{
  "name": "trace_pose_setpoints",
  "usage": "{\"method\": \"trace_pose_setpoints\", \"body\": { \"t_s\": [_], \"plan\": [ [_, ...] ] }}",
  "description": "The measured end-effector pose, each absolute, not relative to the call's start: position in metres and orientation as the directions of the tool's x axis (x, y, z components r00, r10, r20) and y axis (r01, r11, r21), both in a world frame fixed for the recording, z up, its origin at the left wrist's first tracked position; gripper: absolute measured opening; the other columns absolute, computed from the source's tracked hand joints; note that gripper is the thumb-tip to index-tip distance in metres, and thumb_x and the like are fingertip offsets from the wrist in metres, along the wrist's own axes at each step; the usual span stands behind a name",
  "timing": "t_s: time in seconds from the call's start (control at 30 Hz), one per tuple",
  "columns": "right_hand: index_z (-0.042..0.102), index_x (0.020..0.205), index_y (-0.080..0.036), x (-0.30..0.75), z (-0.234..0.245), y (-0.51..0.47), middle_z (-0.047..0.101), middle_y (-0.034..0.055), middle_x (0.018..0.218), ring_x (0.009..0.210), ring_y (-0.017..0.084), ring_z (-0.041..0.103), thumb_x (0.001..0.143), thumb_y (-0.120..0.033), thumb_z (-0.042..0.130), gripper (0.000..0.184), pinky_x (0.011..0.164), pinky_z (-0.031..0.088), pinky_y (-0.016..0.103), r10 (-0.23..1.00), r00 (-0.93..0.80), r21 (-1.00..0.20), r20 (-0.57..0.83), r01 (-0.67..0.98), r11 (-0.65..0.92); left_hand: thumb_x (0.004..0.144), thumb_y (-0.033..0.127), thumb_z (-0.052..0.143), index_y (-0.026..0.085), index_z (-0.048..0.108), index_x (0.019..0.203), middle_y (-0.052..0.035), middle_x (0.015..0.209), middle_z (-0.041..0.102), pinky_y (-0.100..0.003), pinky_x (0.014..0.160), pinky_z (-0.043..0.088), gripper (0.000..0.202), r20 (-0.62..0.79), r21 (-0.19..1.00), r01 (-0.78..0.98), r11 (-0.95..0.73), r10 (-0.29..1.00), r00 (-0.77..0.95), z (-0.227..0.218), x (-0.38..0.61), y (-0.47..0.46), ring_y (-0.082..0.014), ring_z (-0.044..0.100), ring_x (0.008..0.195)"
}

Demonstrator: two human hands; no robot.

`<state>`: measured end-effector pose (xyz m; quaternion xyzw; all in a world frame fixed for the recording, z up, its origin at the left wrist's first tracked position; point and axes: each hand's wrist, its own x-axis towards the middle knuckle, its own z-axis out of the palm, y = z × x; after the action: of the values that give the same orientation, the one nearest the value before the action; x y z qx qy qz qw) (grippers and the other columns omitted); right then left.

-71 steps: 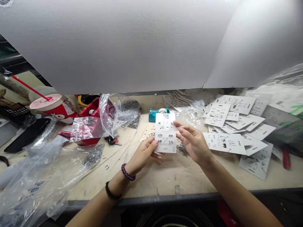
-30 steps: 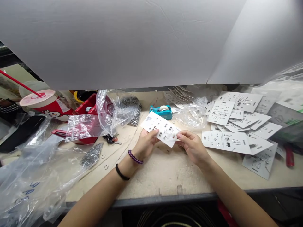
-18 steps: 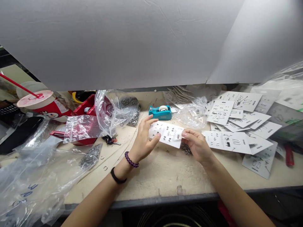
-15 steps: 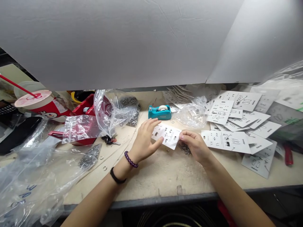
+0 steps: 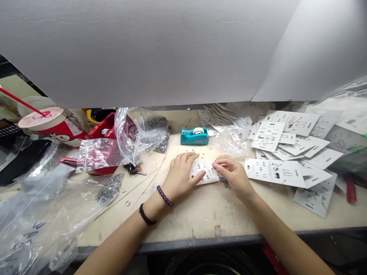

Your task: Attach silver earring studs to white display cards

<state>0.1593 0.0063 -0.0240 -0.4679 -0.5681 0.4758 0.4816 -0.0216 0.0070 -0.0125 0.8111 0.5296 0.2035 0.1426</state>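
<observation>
A white earring card (image 5: 207,175) with small metal pieces on it is between my two hands, low over the table. My left hand (image 5: 183,173), with a purple bead bracelet and a black band at the wrist, grips the card's left side; the thumb lies across its face. At the card's right edge, my right hand (image 5: 231,173) has thumb and forefinger pinched together on it. A small heap of metal bits (image 5: 225,181) lies partly hidden beneath the right hand. Behind the card stands a teal tape dispenser (image 5: 194,136).
Finished-looking white cards (image 5: 275,172) are spread in a pile on the right, near a red-handled tool (image 5: 351,189). Clear plastic bags (image 5: 94,206) cover the left. A red cup (image 5: 57,128) with a straw, keys (image 5: 134,169) and loose rings (image 5: 127,203) are also there. A white panel (image 5: 160,53) overhangs the back.
The card has come down closer to the table and turned more level. My left hand has lowered with it, while my right hand has shifted only slightly and keeps its pinch.
</observation>
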Motion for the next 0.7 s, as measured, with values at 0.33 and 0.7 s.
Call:
{"method": "trace_pose_setpoints", "body": {
  "t_s": [0.33, 0.7],
  "plan": [
    [0.059, 0.089, -0.021, 0.1626, -0.0231, 0.0041, 0.060, 0.0015, 0.083, 0.068, 0.014, 0.051, 0.074, -0.027, 0.061, 0.016, 0.061, 0.042, 0.027, 0.953, -0.292, -0.852, 0.084, 0.475, 0.220, 0.082, 0.026, 0.049, 0.018, 0.055, 0.072, -0.0022, 0.083, 0.061, -0.034, 0.086, 0.037, 0.014, 0.279, 0.611, 0.630, -0.480, 0.875, 0.396, -0.0081, -0.0266, 0.0097, -0.0185, 0.049, 0.092],
    [0.053, 0.096, -0.019, 0.1570, -0.0314, 0.0101, 0.061, 0.0032, 0.082, 0.079, 0.017, 0.054, 0.082, -0.012, 0.050, 0.016, 0.069, 0.044, 0.030, 0.865, -0.449, -0.585, 0.224, 0.648, 0.488, 0.084, 0.024, 0.041, 0.017, 0.050, 0.075, -0.0008, 0.071, 0.055, -0.025, 0.059, 0.038, 0.014, 0.119, 0.680, 0.652, -0.335, 0.928, 0.353, -0.0118, -0.0224, 0.0077, -0.0127, 0.050, 0.063]
  ]
}}
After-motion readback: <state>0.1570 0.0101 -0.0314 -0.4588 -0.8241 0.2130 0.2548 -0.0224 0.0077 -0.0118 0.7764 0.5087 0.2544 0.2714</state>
